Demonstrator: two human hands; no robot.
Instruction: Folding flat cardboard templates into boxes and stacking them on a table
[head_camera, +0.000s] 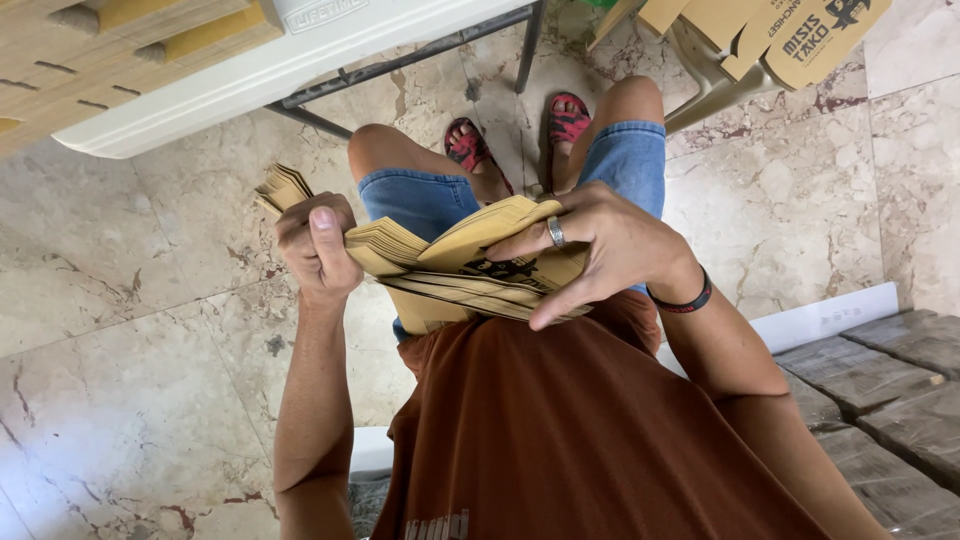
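So your left hand grips one end of the stack of tan paper bags over your lap. Your right hand rests spread-fingered on top, thumb under the fanned edges.

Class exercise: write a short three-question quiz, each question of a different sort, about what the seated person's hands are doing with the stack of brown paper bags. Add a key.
1. True or false: the left hand grips one end of the stack of flat brown paper bags.
2. The right hand wears: A) a glove B) a silver ring C) nothing.
3. Fill in: the stack is held above the person's ____.

Key: 1 true; 2 B; 3 lap.
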